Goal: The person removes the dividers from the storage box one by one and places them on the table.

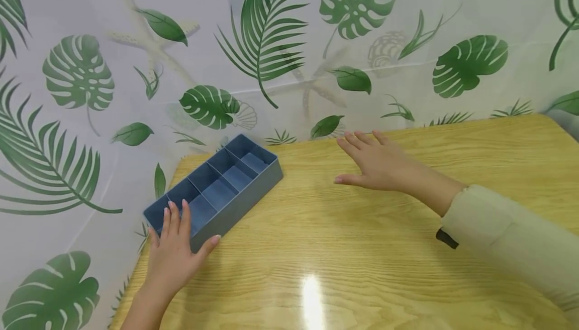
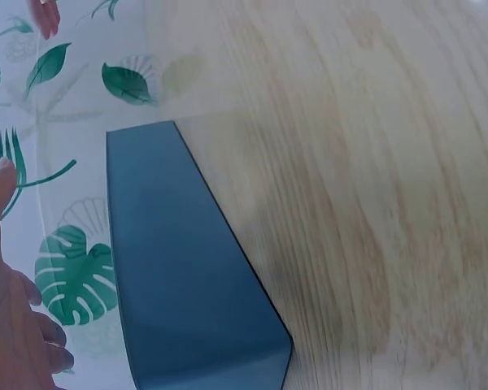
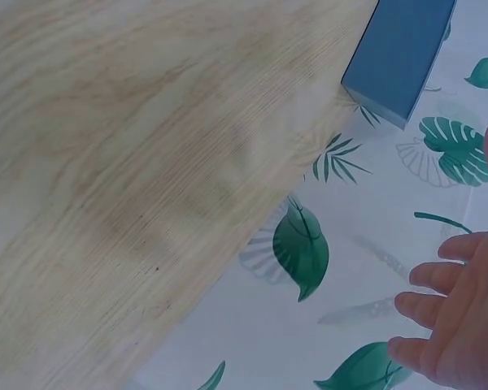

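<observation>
A blue-grey plastic organizer box with several compartments in a row lies at a slant on the left of the table. Nothing shows inside the compartments that are in view. My left hand, fingers spread and straight, overlaps the near end of the box in the head view. In the left wrist view the side of the box stands just right of the left hand. Off to the right of the box, my right hand hovers over the table, its fingers extended and holding nothing.
The wood-grain table fills the lower part of the head view. Behind it and along its left edge hangs a white cloth printed with green leaves. The far end of the box sits by the table's back edge, close to this cloth.
</observation>
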Demonstrator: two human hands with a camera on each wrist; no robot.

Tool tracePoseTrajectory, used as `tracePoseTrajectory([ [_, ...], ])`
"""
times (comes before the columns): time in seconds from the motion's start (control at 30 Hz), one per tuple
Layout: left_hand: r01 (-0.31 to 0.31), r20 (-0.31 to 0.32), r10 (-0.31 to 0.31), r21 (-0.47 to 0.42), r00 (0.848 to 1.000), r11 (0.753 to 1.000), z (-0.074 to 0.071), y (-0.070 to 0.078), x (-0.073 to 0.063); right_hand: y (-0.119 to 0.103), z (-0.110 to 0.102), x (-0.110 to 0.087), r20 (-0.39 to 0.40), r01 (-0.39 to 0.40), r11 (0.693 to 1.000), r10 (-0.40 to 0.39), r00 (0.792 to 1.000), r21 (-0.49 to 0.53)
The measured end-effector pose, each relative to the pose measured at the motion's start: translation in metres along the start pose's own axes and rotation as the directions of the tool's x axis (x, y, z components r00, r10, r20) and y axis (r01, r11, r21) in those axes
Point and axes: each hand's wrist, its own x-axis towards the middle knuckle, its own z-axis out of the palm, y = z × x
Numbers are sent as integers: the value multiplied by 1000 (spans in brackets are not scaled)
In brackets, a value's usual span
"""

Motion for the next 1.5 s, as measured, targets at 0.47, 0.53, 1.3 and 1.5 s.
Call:
tracePoseTrajectory([
  [0.47, 90, -12, -92, -85, 996, 992, -1, -21, -6, -16, 14, 46, 62, -17, 996, 12, 998, 83],
  [0.53, 109, -20, -113, -117, 993, 987, 0, -25, -8, -17, 20, 52, 69, -18, 992, 9, 998, 123],
  [1.3, 496, 448, -246, -614, 860, 614, 7, -59, -9, -33, 47, 117, 172, -98, 967, 58, 983, 234],
  [1.5, 478, 440, -226, -628, 869, 615, 12, -62, -7, -40, 51, 131, 264, -172, 857, 44, 963, 486],
])
